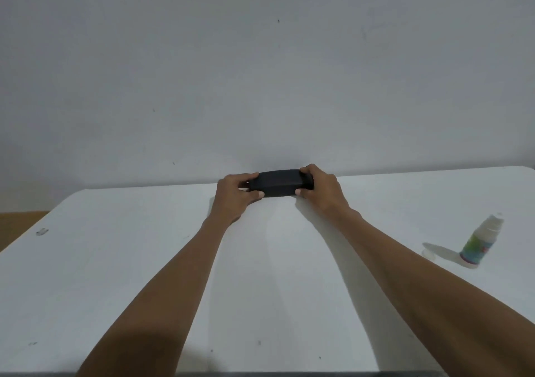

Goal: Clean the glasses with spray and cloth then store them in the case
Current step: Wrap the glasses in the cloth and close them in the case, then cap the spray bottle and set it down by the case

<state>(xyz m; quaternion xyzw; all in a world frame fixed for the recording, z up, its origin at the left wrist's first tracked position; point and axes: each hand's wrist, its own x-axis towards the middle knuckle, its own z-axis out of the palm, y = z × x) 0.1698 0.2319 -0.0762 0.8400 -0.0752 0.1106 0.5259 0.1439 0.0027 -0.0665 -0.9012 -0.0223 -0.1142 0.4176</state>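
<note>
The case (274,183) sits on the table (115,275) at its far edge, close against the wall (260,58), with its length running left to right. The left hand (231,197) holds its left end and the right hand (321,191) its right end, so the case lies between the 2 sets of fingers. The bottle (480,242) stands on the table well to the right of the right fingers and nearer the person. The cap (428,253) lies just left of the bottle.
</note>
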